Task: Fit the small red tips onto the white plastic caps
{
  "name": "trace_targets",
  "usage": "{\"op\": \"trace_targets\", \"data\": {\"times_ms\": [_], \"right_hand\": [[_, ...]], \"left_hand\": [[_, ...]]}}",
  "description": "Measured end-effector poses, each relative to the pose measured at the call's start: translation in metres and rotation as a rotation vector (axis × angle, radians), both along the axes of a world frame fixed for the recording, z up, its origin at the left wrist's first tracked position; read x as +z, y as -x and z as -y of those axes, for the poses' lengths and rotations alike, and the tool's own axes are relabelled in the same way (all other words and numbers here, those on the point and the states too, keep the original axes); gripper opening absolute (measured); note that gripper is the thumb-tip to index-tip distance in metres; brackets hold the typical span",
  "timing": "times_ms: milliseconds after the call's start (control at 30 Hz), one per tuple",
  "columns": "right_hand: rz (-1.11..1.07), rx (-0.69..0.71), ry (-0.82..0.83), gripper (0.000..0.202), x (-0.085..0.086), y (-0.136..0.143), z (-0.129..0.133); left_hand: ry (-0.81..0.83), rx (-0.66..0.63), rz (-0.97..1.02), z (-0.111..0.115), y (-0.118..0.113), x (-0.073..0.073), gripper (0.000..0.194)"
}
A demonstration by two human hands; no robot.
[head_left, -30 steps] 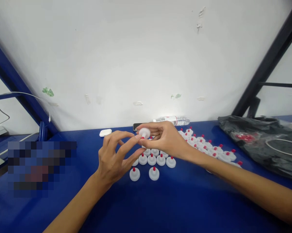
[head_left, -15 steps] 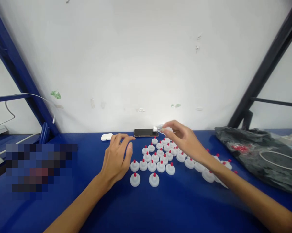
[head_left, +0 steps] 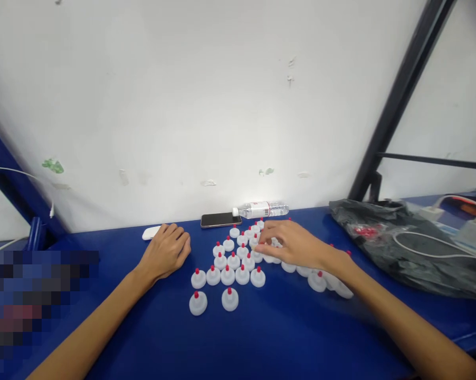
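My left hand point(head_left: 169, 250) rests on the blue table with its fingers curled in, beside a small white rounded case point(head_left: 151, 233) that it partly covers. Nothing shows in it. My right hand point(head_left: 285, 243) reaches over a cluster of white round caps with red tips. Its thumb and fingers close in a pinch at one white cap point(head_left: 256, 256), whose red tip is hidden by the fingers. Two caps, a left one point(head_left: 198, 304) and a right one point(head_left: 230, 300), stand in front of the rows. More caps lie under my right wrist, some tilted.
A phone point(head_left: 221, 220) lies near the wall, with a clear plastic bottle point(head_left: 260, 209) on its side by it. A dark plastic bag point(head_left: 416, 264) at right carries a small bag of red pieces point(head_left: 367, 231) and a white cable. Metal posts rise at both sides.
My right hand has left the bottle, now lying by the phone, and come down to the caps. My left hand has curled its fingers. The view has shifted right.
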State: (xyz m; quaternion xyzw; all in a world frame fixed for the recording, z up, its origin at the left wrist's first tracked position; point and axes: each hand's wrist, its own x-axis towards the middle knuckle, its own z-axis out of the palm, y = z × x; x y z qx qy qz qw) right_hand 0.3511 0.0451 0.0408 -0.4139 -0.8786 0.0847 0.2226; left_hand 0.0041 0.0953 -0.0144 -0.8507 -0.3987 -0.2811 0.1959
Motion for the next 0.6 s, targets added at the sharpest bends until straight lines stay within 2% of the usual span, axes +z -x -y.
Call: {"op": "trace_targets", "data": {"times_ms": [167, 300, 433, 533, 600], "right_hand": [[0.067, 0.083, 0.111, 0.024, -0.004, -0.002, 0.002], [0.047, 0.05, 0.122, 0.037, 0.003, -0.008, -0.003], [-0.037, -0.182, -0.009, 0.059, 0.009, -0.029, -0.017], [-0.057, -0.381, -0.12, 0.054, 0.005, -0.046, -0.032], [-0.045, -0.461, -0.154, 0.049, -0.001, -0.055, -0.04]], "left_hand": [[-0.052, -0.043, -0.158, -0.006, 0.0, -0.001, 0.026], [-0.06, -0.021, -0.16, -0.002, 0.004, -0.003, 0.027], [-0.042, -0.002, -0.158, 0.0, 0.002, -0.005, 0.029], [-0.019, 0.006, -0.16, 0.001, -0.001, -0.005, 0.03], [-0.004, 0.014, -0.152, 0.001, -0.002, -0.005, 0.031]]}}
